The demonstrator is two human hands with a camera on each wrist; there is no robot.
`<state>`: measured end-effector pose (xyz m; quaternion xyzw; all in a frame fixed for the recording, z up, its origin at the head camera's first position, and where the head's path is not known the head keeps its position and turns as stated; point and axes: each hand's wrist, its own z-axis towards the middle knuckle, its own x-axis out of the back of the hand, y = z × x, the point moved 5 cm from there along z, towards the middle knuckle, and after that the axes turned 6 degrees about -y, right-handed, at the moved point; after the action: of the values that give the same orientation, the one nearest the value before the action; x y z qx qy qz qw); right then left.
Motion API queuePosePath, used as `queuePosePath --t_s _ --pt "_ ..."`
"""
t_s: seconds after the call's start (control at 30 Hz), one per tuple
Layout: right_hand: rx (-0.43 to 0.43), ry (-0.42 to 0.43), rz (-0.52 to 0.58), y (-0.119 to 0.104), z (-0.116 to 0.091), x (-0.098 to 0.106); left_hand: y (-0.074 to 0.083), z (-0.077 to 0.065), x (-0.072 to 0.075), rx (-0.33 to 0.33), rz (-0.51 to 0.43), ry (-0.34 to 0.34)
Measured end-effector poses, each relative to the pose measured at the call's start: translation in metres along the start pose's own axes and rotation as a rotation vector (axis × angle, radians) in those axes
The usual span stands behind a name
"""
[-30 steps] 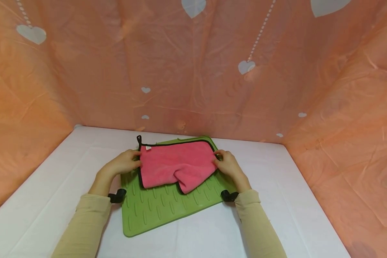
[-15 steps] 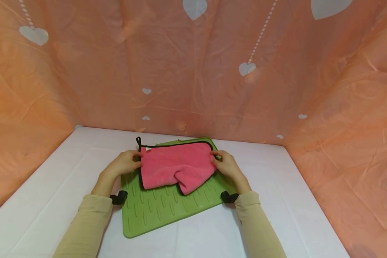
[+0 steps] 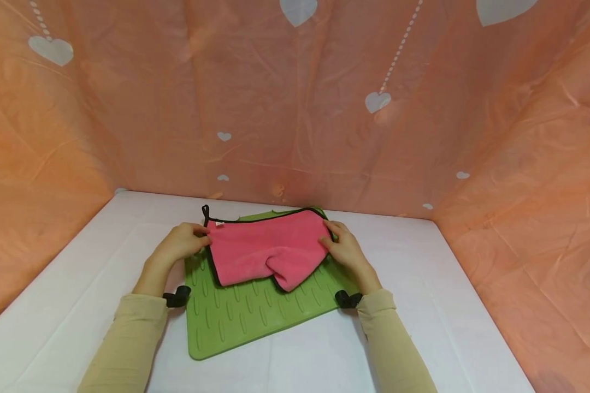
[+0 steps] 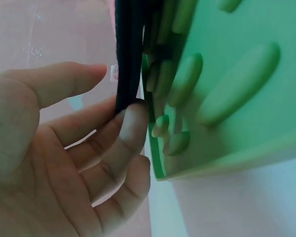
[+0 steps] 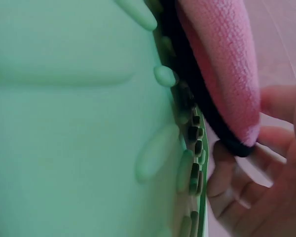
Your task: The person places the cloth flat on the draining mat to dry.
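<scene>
A pink towel point(image 3: 255, 240) with black edging, a hanging loop and a small white label lies over a green ridged mat point(image 3: 231, 322), its near edge bunched into a fold. My left hand point(image 3: 182, 243) grips the towel's left edge just below the loop, fingers on its underside. At the opposite edge, my right hand point(image 3: 345, 248) grips the towel between thumb and fingers. In the left wrist view the black edging point(image 4: 128, 54) stands upright between thumb and fingers. The right wrist view shows the towel's curled edge point(image 5: 232, 74) held off the mat's ridges.
The mat is set askew on a white-covered table point(image 3: 314, 355). Orange sheeting point(image 3: 295, 109) with white hearts surrounds the back and both sides. A black wrist device point(image 3: 178, 296) sits by the left cuff, another point(image 3: 348, 298) by the right.
Both hands have shifted slightly away from me with the towel. Its left edge has moved a little left, and its far right corner has risen. The mat stays in place.
</scene>
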<state>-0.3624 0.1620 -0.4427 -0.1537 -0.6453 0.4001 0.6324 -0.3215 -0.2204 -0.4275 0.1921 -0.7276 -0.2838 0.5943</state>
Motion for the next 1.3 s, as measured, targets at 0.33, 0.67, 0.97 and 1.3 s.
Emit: queuePosePath --t_s 0.33,0.67,0.97,1.3 --pt "-0.016 -0.073 -0.083 0.002 0.000 -0.002 0.002 0.002 -0.006 0.036 0.066 -0.047" --pt "0.015 0.062 -0.042 -0.012 -0.005 0.009 0.024 -0.003 -0.001 -0.023 0.130 0.021" --pt "0.098 -0.133 0.018 -0.044 -0.010 -0.003 0.057 -0.004 -0.019 -0.345 -0.020 -0.027" --pt "0.219 -0.412 0.011 -0.067 -0.015 -0.035 0.072 -0.004 -0.049 -0.436 -0.001 -0.224"
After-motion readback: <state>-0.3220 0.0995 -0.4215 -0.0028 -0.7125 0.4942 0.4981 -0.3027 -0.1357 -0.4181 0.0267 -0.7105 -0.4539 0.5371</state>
